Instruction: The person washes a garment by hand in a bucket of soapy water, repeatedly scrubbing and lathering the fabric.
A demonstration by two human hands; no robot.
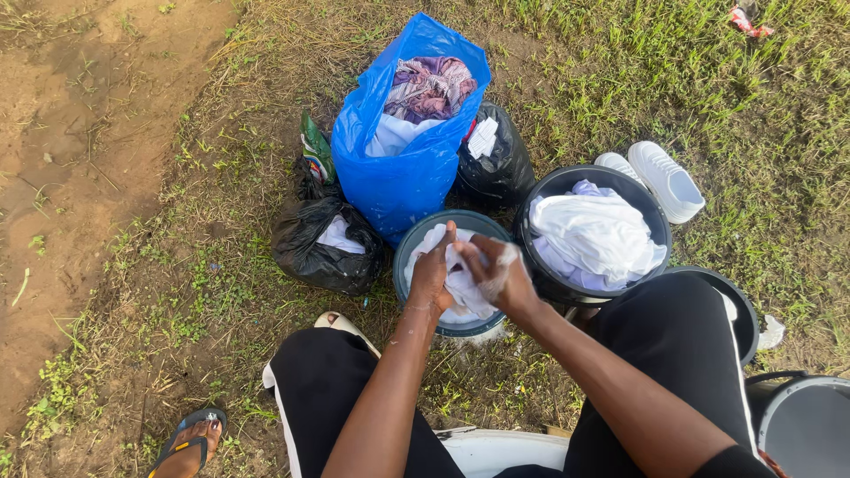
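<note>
Bare forearms lead back from each soapy hand to black trousers with a white side stripe (and a dark flip-flop).

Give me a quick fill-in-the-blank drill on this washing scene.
1. Both hands, left hand and right hand, grip a soapy ____ cloth over the small round dark basin.
2. The tall plastic bag stuffed with clothes is ____.
3. The pair of white ____ lies on the grass beyond the larger black basin.

Missing words: white; blue; shoes
</note>
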